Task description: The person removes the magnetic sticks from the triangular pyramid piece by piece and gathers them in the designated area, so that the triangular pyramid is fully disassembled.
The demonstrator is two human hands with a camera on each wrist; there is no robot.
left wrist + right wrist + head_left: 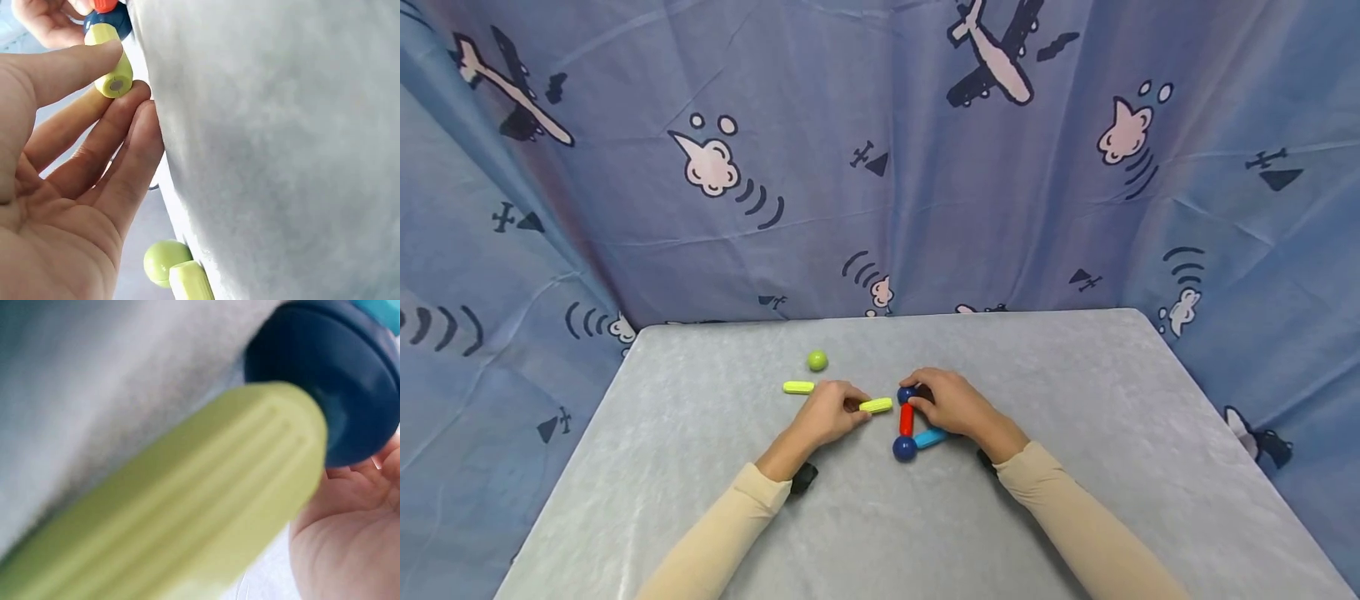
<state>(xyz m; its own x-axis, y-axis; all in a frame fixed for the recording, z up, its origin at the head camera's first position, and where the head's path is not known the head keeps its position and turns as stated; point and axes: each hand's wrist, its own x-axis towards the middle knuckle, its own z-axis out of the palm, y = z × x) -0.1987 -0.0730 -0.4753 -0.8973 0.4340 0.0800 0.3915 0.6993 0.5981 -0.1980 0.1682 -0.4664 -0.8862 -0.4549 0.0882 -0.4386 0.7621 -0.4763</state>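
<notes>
At the far end of the red stick [906,422], the right hand [953,405] steadily pinches a blue ball [905,395]; leftward, the left hand [831,412] pinches a yellow stick [877,406], best kept level.

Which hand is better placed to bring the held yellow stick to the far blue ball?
Probably the left hand: it pinches the yellow stick, whose free end points towards the far blue ball, which the right hand holds.

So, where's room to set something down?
Bare table shows from the right sleeve to the right edge, from the left sleeve to the left edge, and between the sleeves, nearer than the lower blue ball. Crowded: between left hand and right hand, around the red rod.
</notes>
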